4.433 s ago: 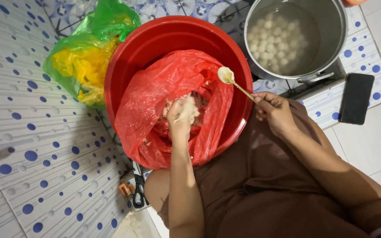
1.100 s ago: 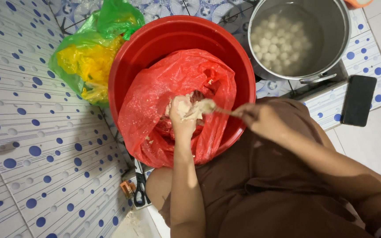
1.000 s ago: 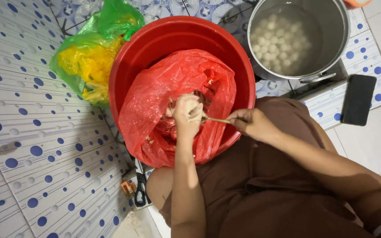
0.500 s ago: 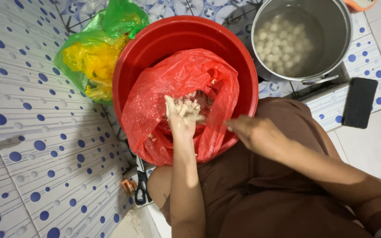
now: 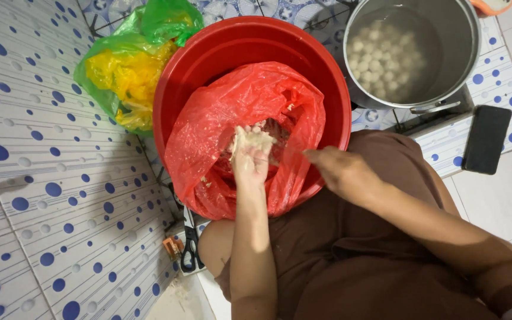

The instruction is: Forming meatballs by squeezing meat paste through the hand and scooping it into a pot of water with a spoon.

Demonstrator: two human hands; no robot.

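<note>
A red plastic bag of pale, sticky paste sits open inside a big red basin. My left hand reaches into the bag, smeared with paste, its fingers closed around a lump of it. My right hand hovers at the bag's right edge over my brown-clad lap, fingers curled. The spoon it held in the earlier frames is hidden under the hand now.
A steel pot of water with several white balls stands at the upper right. A black phone lies on the tiles beside it. A green and yellow plastic bag rests left of the basin. Scissors lie by my knee.
My right hand brought the spoon from above the basin down to my left hand, then drew back to the right. My left hand stays in the bag, working the paste.
</note>
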